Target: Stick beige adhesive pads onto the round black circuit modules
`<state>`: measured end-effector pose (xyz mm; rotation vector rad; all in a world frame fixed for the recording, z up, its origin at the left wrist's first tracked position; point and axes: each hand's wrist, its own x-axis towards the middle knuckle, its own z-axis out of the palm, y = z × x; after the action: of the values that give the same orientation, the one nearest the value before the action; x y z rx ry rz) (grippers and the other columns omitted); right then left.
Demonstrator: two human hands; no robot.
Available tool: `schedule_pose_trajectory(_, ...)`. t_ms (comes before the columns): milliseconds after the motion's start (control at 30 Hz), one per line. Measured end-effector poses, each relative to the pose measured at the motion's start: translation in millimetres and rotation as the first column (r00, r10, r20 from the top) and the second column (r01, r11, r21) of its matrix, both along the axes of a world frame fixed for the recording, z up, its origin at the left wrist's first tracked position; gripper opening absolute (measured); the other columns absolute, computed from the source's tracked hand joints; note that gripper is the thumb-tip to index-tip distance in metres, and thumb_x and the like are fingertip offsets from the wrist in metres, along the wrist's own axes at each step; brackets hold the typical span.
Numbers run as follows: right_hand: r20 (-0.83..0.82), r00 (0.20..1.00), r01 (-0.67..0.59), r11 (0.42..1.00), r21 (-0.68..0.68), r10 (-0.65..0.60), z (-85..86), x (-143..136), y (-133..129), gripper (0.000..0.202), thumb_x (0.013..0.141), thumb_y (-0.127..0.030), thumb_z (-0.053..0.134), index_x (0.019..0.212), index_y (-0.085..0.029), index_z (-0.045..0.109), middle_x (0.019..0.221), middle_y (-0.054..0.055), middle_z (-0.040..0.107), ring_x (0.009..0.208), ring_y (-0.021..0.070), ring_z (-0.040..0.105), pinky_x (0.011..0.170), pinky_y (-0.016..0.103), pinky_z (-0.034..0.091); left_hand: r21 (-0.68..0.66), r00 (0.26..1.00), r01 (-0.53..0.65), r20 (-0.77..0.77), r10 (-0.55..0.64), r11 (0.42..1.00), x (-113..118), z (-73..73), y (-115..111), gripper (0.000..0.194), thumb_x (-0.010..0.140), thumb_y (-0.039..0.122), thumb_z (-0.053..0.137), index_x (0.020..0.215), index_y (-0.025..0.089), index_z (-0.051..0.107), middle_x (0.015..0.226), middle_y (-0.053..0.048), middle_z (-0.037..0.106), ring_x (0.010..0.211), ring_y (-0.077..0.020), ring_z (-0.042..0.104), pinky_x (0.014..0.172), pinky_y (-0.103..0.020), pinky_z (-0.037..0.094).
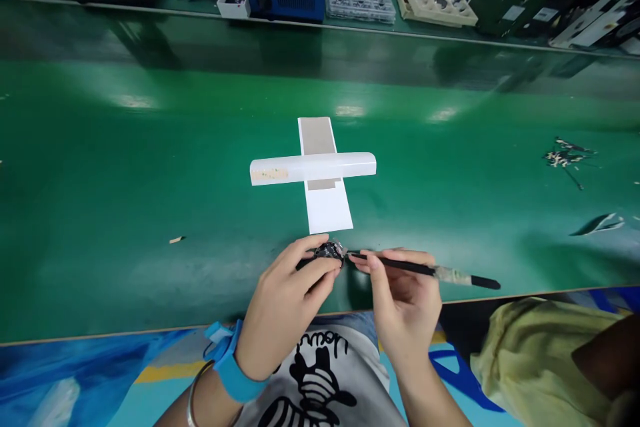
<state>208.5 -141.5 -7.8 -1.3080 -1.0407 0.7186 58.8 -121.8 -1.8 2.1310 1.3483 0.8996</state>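
- Far left of the work: a small pale scrap (176, 239) lay alone on the green surface (125, 200), well apart from both hands.
- Left hand (293, 290): back upward, fingers and thumb closed in a narrow pinch about a small dark piece (329, 251).
- White curved bar (313, 168): lay crosswise over a white strip (329, 212), beyond the fingers; neither hand touched it. The strip's near end pointed toward the piece.
- Dark piece: glossy, roundish, at the left fingertips near the surface's front edge. Its long axis, if any, could not be told; fingers covered part.
- Key relation: the piece lay directly left of the tool's tip, the two almost meeting. Contact could not be told.
- Right hand (405, 293): gripped a slender black tool (407, 265) pen-fashion. The shaft ran left to right, dipping slightly toward its butt end.
- Far right: a dark tangle of bits (565, 159), out of reach of the tool.
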Motion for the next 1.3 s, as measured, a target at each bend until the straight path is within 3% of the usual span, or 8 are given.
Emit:
schedule_pose_trajectory(300, 0.196, 0.98, 0.018, 1.0, 0.012, -0.02, -10.2, -6.1, -3.3, 0.02, 0.084, -0.007, 0.063, 0.098, -0.022, 0.059, 0.092, 0.002, 0.062, 0.085, 0.018, 0.074, 0.071, 0.027, 0.066, 0.011, 0.998, -0.06, 0.024, 0.06, 0.998, 1.2, 4.9, 3.0, 0.012, 0.089, 0.01, 0.058, 0.086, 0.02, 0.065, 0.105, -0.004, 0.07, 0.095, -0.0199, 0.061, 0.082, -0.037, 0.054)
schedule_pose_trajectory(833, 0.151, 0.989, -0.006, 1.0, 0.005, 0.005, -9.8, -5.2, -5.0, 0.021, 0.085, -0.007, 0.062, 0.098, -0.022, 0.057, 0.091, 0.003, 0.064, 0.085, 0.019, 0.075, 0.071, 0.03, 0.065, -0.039, 0.995, -0.103, 0.007, 0.103, 0.994, 2.8, 4.7, 1.7, 0.014, 0.09, 0.011, 0.052, 0.082, 0.02, 0.059, 0.104, -0.006, 0.068, 0.099, -0.0208, 0.065, 0.083, -0.038, 0.056)
schedule_pose_trajectory(1300, 0.267, 0.963, 0.026, 1.0, -0.017, -0.02, -7.4, -5.8, -2.1, 0.015, 0.085, -0.011, 0.064, 0.096, -0.022, 0.062, 0.089, 0.002, 0.064, 0.08, 0.0174, 0.075, 0.069, 0.027, 0.065, -0.018, 0.994, -0.11, 0.016, 0.111, 0.994, 2.4, 5.1, 2.4, 0.013, 0.089, 0.01, 0.052, 0.082, 0.019, 0.057, 0.096, -0.004, 0.067, 0.093, -0.0191, 0.066, 0.079, -0.036, 0.057)
